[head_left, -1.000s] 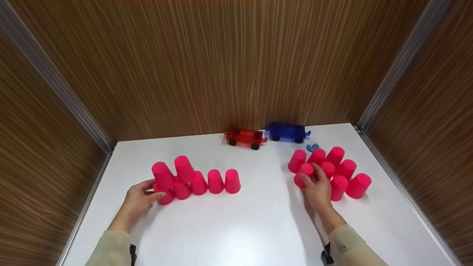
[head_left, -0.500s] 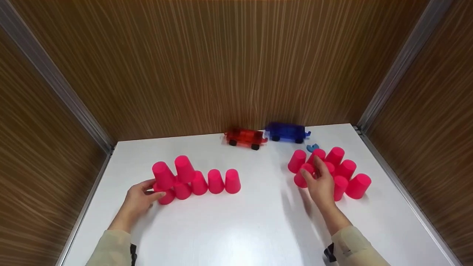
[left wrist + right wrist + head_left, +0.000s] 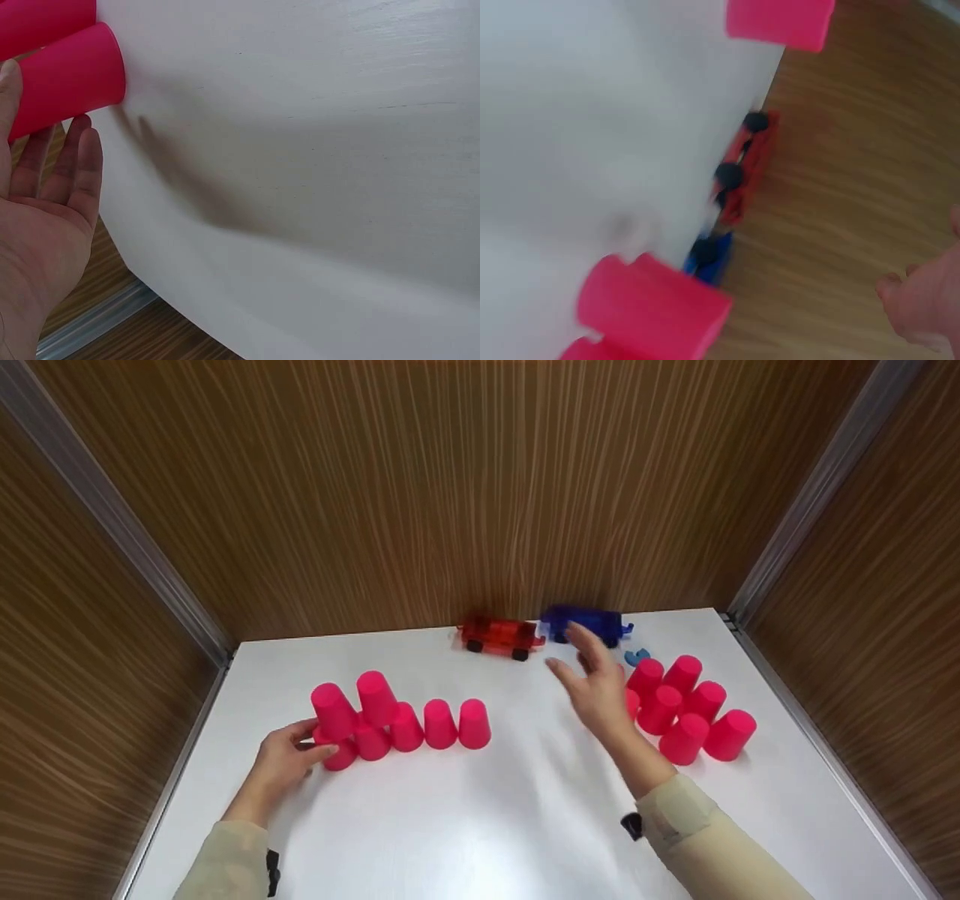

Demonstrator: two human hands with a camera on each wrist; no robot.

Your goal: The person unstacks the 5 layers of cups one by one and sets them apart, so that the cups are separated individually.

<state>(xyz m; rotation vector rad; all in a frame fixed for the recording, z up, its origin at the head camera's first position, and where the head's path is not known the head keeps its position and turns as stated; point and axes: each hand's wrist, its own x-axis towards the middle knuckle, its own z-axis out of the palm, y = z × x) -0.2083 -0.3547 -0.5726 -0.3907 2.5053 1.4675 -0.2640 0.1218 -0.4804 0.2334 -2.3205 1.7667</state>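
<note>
In the head view, pink upside-down cups stand in a row at the left, with two more, a left one (image 3: 334, 711) and a right one (image 3: 377, 699), on top at its left end. My left hand (image 3: 279, 769) grips the leftmost bottom cup (image 3: 341, 757) between thumb and fingers; the left wrist view shows this hand (image 3: 45, 240) around a pink cup (image 3: 71, 79). My right hand (image 3: 602, 699) is in the air left of the right-hand cup group (image 3: 661, 710), fingers spread and holding nothing. It partly hides the group's left cups. That hand (image 3: 922, 304) shows at the right wrist view's edge.
A red toy car (image 3: 499, 638) and a blue one (image 3: 589, 622) stand along the back wall of the white table (image 3: 420, 825). A small light-blue piece (image 3: 637, 657) lies behind the right cups. Wood-patterned panels stand at both sides.
My right hand has let go of the cup at the right group's front left and moved left and up, its fingers spreading. My left hand keeps its grip in nearly the same place.
</note>
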